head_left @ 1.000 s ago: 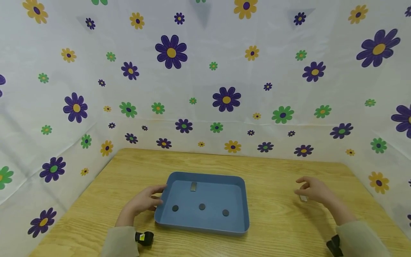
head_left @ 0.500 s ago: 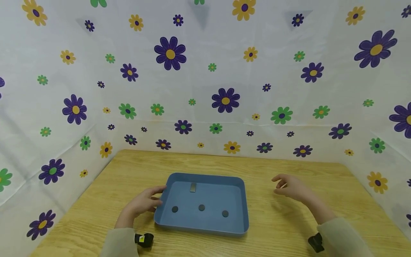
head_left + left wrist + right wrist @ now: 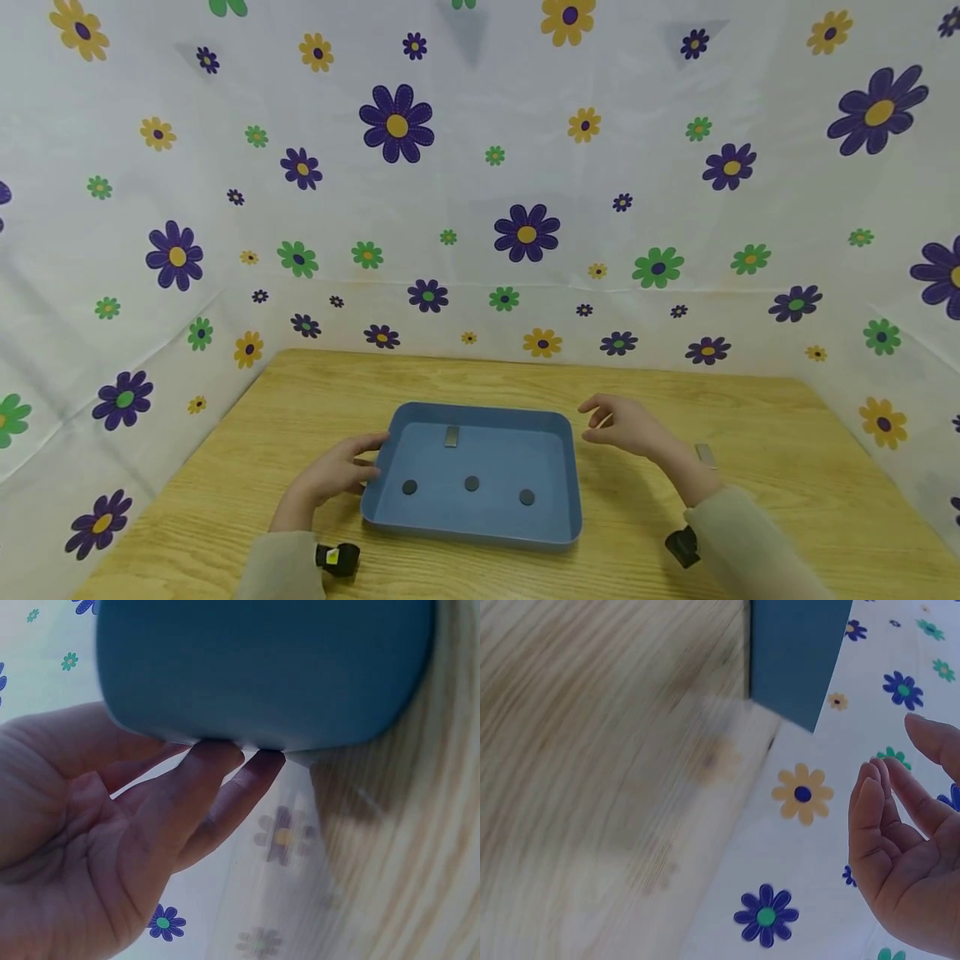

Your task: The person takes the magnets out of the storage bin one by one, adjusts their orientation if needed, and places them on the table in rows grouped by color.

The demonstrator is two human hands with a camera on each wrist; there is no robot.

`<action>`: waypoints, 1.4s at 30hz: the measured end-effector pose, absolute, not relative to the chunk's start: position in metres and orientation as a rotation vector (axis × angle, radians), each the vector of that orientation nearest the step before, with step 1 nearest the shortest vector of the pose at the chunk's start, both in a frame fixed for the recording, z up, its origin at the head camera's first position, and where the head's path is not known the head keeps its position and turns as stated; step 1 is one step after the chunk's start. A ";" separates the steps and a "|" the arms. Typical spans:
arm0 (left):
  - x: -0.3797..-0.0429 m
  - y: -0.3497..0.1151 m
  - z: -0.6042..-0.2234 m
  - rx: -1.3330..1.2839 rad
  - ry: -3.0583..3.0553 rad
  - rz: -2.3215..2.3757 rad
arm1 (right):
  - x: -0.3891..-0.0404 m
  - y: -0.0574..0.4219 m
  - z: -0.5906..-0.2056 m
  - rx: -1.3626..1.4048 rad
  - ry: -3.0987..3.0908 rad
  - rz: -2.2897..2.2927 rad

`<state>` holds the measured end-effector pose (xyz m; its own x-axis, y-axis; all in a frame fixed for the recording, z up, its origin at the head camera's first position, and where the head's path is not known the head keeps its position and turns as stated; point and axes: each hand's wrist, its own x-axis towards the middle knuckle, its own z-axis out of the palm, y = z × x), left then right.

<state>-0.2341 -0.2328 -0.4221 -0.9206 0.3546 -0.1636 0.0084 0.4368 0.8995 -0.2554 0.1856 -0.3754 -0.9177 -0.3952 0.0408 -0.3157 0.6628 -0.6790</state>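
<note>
A shallow blue tray [image 3: 487, 533] sits on the wooden table. My left hand [image 3: 333, 472] is at its left side; in the left wrist view the fingertips [image 3: 217, 754] touch the tray's outer wall. Inside the tray lie a small metallic rectangular piece [image 3: 452, 437] near the back and three dark grey discs, left [image 3: 409, 487], middle [image 3: 472, 483] and right [image 3: 527, 497]. My right hand [image 3: 630, 427] hovers just beyond the tray's right edge, fingers loosely bent and holding nothing. A similar rectangular piece [image 3: 705, 455] lies on the table, partly behind the right forearm.
The light wooden table [image 3: 645, 542] extends around the tray on all sides. White sheeting with flower prints [image 3: 450, 183] closes off the back and both sides. Each wrist carries a black camera, left [image 3: 341, 559] and right [image 3: 682, 547].
My right hand has travelled left, from over the rectangular piece on the table to near the tray's right edge. That piece stays on the table. The left hand and tray have kept their place.
</note>
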 end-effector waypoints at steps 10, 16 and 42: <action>-0.234 -0.233 -0.423 0.304 2.365 1.476 | -0.263 0.153 -0.370 -0.669 2.727 -1.132; -0.235 -0.233 -0.425 0.329 2.346 1.495 | -0.269 0.138 -0.362 -0.685 2.713 -1.150; -0.234 -0.236 -0.425 0.327 2.357 1.497 | -0.292 0.076 -0.359 -0.805 2.614 -1.197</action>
